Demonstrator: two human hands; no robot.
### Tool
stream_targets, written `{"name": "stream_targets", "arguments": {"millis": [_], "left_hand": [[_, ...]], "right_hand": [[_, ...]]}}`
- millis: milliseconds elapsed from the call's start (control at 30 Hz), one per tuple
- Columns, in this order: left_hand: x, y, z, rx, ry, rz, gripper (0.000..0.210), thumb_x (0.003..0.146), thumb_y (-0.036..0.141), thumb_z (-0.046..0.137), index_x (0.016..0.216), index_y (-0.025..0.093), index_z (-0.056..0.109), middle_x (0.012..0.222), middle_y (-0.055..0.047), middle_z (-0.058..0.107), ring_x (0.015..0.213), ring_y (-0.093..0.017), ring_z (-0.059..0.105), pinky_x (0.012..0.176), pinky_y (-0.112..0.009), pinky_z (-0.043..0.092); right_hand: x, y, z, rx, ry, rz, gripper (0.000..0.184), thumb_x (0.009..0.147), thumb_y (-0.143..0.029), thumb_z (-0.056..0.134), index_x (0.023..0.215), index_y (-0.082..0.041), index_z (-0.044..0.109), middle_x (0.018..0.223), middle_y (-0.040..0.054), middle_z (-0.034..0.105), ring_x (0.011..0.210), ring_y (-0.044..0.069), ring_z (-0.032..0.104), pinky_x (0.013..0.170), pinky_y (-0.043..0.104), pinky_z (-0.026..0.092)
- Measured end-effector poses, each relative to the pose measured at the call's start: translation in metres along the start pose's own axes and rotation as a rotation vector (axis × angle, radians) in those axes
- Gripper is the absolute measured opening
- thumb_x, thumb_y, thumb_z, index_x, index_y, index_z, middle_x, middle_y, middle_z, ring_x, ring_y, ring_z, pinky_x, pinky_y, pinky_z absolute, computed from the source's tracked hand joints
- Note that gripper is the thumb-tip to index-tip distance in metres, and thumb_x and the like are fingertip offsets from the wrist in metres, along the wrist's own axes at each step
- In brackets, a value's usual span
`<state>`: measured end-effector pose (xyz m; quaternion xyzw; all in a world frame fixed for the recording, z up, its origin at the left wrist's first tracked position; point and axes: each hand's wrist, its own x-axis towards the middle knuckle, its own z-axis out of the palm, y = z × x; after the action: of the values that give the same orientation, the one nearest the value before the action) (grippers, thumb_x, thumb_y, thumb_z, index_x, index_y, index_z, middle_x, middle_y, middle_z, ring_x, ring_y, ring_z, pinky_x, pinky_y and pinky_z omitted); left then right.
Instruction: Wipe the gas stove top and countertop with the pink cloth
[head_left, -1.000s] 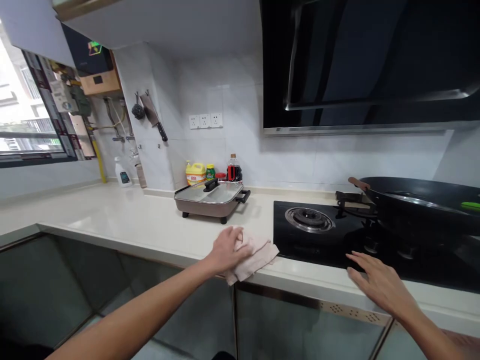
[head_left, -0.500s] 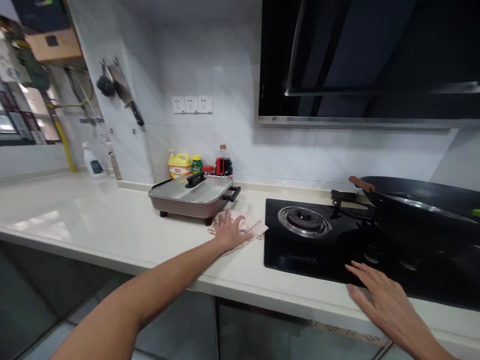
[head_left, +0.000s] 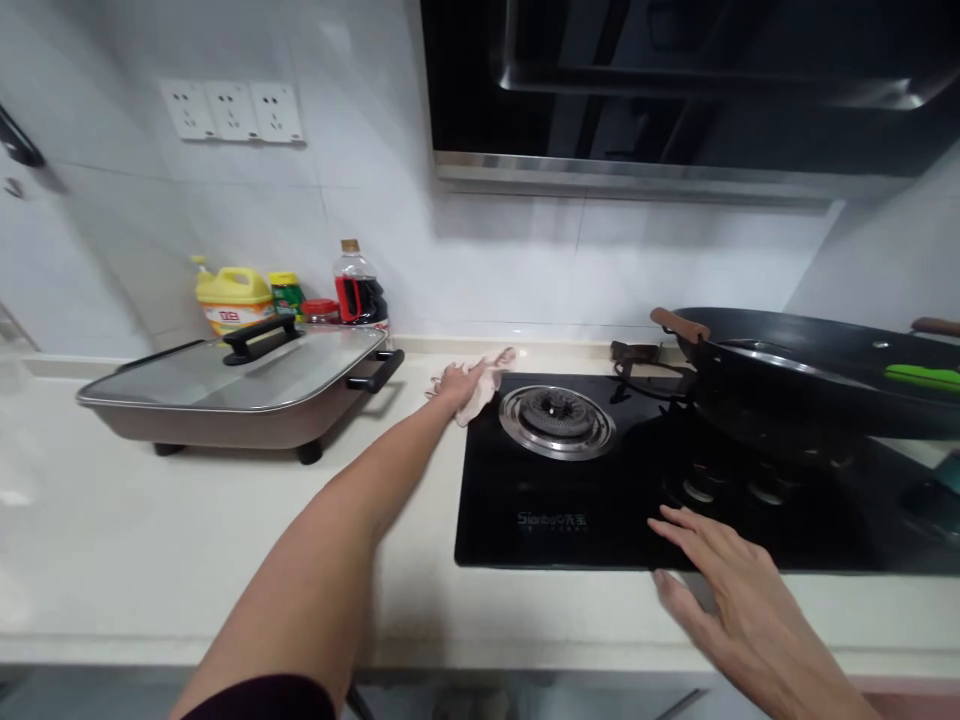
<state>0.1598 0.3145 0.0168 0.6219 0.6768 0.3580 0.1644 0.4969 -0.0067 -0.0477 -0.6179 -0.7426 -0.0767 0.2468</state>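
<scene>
My left hand (head_left: 454,384) is stretched far forward, pressing on a pale pink cloth (head_left: 480,395) at the back of the white counter (head_left: 405,590). The cloth lies along the back left corner of the black gas stove (head_left: 495,520), partly hidden under my fingers. My right hand (head_left: 724,585) holds nothing. Its fingers are apart above the stove's front edge, close to the knobs (head_left: 699,488). Left of my left arm stands a brown electric pan (head_left: 225,425) with a glass lid and black handles.
A black wok (head_left: 780,390) with wooden handles sits on the right burner; a green-handled utensil (head_left: 922,376) shows inside it. Behind the electric pan stand a yellow jug (head_left: 236,295), a green-labelled container (head_left: 286,295), a red-lidded jar (head_left: 321,311) and a dark sauce bottle (head_left: 360,290). A range hood (head_left: 660,175) overhangs.
My left hand has moved the cloth away from beside the electric pan, back towards the wall at the stove's corner. The view has shifted right and closer. My right hand remains near the stove's front edge.
</scene>
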Motion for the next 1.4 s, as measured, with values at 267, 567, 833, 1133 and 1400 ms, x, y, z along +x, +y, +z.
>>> {"name": "stream_targets", "arguments": {"millis": [267,567,833,1133,1400], "left_hand": [[-0.014,0.023,0.02,0.38,-0.159,0.088,0.08,0.085,0.076,0.053,0.152,0.033,0.052,0.178,-0.01,0.015,0.159,-0.047,0.019,0.124,-0.063,0.021],[-0.129,0.018,-0.019,0.414,-0.195,0.158,0.075,0.086,0.073,0.056,0.15,0.034,0.053,0.178,-0.006,0.019,0.161,-0.044,0.018,0.126,-0.059,0.025],[-0.246,0.032,-0.043,0.384,-0.324,0.385,0.081,0.081,0.079,0.058,0.148,0.034,0.057,0.177,-0.004,0.022,0.162,-0.042,0.011,0.129,-0.061,0.021],[-0.303,0.054,-0.033,0.203,-0.431,0.524,0.082,0.077,0.086,0.058,0.135,0.028,0.067,0.174,-0.01,0.029,0.161,-0.037,0.02,0.129,-0.059,0.022],[-0.286,-0.01,-0.095,0.184,-0.444,0.336,0.08,0.081,0.082,0.057,0.147,0.036,0.054,0.18,-0.004,0.006,0.164,-0.036,0.014,0.13,-0.06,0.018]], "right_hand": [[0.002,-0.005,-0.007,0.025,-0.033,0.014,0.047,0.1,-0.053,0.048,0.137,-0.031,0.067,0.152,0.0055,0.06,0.144,0.032,0.05,0.116,0.054,0.042],[0.006,-0.012,-0.007,0.007,-0.058,0.043,0.05,0.097,-0.049,0.044,0.135,-0.026,0.068,0.151,0.0081,0.061,0.142,0.032,0.051,0.112,0.052,0.043],[0.008,-0.009,0.0,-0.023,-0.046,0.032,0.056,0.094,-0.051,0.04,0.135,-0.024,0.068,0.151,0.0088,0.061,0.142,0.031,0.052,0.113,0.052,0.042],[0.012,0.036,0.033,0.004,0.01,-0.056,0.063,0.092,-0.062,0.041,0.133,-0.025,0.072,0.146,0.009,0.066,0.14,0.033,0.056,0.116,0.052,0.043],[0.009,0.057,0.043,0.089,-0.013,-0.05,0.074,0.089,-0.074,0.042,0.133,-0.024,0.074,0.144,0.0114,0.067,0.135,0.038,0.061,0.115,0.06,0.047]]}}
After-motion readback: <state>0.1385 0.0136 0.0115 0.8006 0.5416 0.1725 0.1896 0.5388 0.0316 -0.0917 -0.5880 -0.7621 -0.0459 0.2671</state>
